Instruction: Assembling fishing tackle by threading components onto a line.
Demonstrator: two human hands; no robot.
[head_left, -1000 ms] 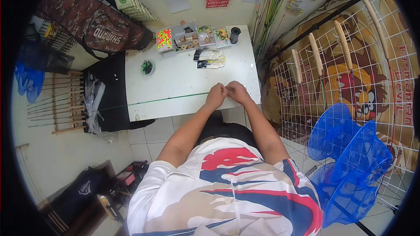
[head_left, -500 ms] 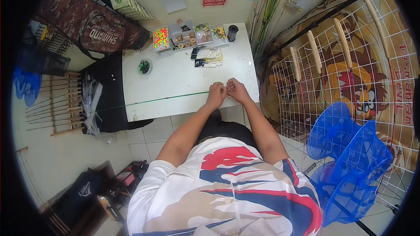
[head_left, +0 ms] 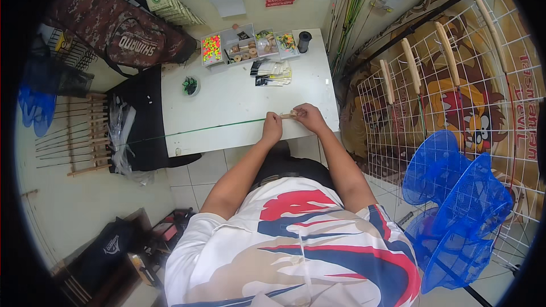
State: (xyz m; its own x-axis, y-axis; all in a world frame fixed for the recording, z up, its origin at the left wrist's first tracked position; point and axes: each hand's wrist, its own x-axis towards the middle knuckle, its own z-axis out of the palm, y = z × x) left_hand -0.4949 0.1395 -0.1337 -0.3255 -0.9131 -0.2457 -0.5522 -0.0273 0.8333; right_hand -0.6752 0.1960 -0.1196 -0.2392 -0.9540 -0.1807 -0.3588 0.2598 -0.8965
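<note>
A thin green fishing rod (head_left: pixel 219 125) runs leftward across the white table's near side and out past its left edge. My left hand (head_left: pixel 272 128) is wrapped round the rod's thick end. Just right of it, my right hand (head_left: pixel 309 118) pinches a small pale tan piece (head_left: pixel 292 114) at that same end. Whether this piece is a handle part or something separate is too small to tell. Beyond my hands lies a bunch of small black and white packets (head_left: pixel 273 73).
At the table's (head_left: pixel 227 102) back stand an organizer tray (head_left: pixel 229 38) of bright beads and cork rings, and a dark spool (head_left: pixel 304 41). A small potted plant (head_left: pixel 190 85) sits left. Rods with wooden handles (head_left: pixel 410 65) and blue nets (head_left: pixel 455 204) hang at right.
My hands have drawn slightly apart, and a pale tan piece now shows between them. The green rod stays in my left hand. The whole view has shifted slightly.
</note>
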